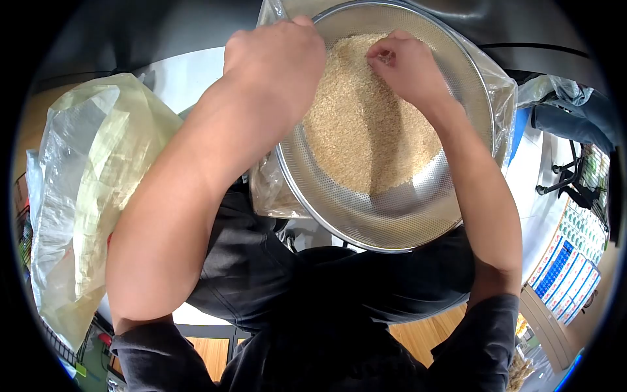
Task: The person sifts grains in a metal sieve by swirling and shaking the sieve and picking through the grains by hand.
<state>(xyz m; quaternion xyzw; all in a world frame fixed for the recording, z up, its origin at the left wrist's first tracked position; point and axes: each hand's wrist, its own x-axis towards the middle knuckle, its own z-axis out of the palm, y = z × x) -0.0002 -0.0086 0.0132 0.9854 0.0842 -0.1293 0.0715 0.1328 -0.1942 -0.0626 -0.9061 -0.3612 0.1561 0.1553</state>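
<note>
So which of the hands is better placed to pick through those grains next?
Probably the right hand: it appears over the grains in the metal strainer, fingers curled. The left hand is by the strainer's edge, its fingertips mostly hidden.

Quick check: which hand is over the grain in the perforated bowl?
The right hand, inside the rim; the left hand is at the left edge of the bowl, beside the grain.

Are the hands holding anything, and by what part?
Can't tell: the left hand, over the strainer's rim, hides its grip; the right hand curls above the grain, contents unclear.
</note>
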